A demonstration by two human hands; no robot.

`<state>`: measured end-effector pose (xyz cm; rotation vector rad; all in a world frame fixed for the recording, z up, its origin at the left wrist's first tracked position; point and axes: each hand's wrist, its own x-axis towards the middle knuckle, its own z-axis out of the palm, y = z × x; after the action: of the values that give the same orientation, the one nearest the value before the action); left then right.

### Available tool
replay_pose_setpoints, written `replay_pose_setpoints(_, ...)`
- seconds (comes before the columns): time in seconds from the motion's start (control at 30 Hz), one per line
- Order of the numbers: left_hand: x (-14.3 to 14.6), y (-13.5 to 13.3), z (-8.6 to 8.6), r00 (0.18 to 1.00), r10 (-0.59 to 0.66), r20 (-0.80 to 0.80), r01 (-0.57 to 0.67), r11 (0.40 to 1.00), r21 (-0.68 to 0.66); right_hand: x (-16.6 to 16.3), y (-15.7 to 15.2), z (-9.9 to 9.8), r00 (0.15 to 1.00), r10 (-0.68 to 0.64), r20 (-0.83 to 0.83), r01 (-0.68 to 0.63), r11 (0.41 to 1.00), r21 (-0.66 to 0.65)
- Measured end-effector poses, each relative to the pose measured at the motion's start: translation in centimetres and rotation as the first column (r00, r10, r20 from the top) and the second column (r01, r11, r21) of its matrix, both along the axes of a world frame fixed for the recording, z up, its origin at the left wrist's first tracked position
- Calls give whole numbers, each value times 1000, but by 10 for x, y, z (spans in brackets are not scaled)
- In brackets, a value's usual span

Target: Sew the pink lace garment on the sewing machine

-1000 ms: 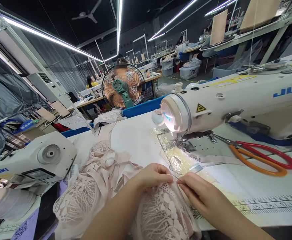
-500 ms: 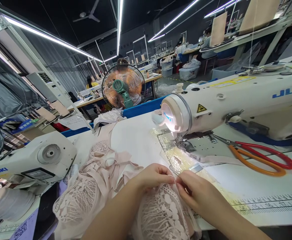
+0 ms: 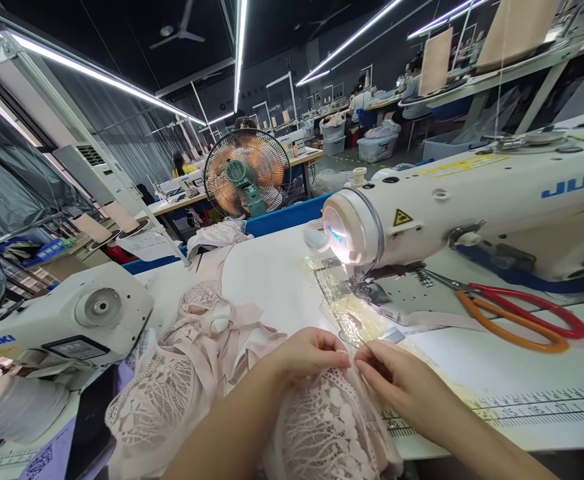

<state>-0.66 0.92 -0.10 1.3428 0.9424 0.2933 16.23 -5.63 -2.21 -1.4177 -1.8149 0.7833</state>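
A pale pink lace garment [image 3: 192, 387] lies bunched on the white sewing table [image 3: 272, 273] in front of me. My left hand [image 3: 307, 353] pinches its upper edge, fingers closed on the lace. My right hand [image 3: 397, 380] meets it fingertip to fingertip, also pinched on the same edge of fabric. Both hands sit just in front of the needle area of the white JUKI sewing machine [image 3: 472, 193], whose lamp lights a shiny plate [image 3: 352, 313].
Red and orange scissors [image 3: 517, 313] lie under the machine arm to the right. A second JUKI machine [image 3: 67, 320] stands at the left. A fan [image 3: 247, 173] sits behind the table, with other workers and tables farther back. A printed ruler [image 3: 537, 407] runs along the front edge.
My right hand has slid slightly up and left so its fingertips meet my left hand's on the lace edge. The view has barely shifted.
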Motion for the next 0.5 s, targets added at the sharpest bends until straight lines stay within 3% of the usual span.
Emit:
replay_pose_setpoints(0.17, 1, 0, 3, 998, -44, 39, 45, 999, -18, -2, 4, 2, 995, 27, -98, -41, 989, -140)
replay_pose_setpoints(0.33, -3, 3, 2, 988, -151, 28, 151, 989, 4, -4, 4, 1, 964, 6, -265, -62, 978, -200)
replay_pose_setpoints(0.5, -6, 5, 0, 986, -163, 17, 163, 986, 31, -6, 5, 1, 860, -74, -504, -140, 917, -375)
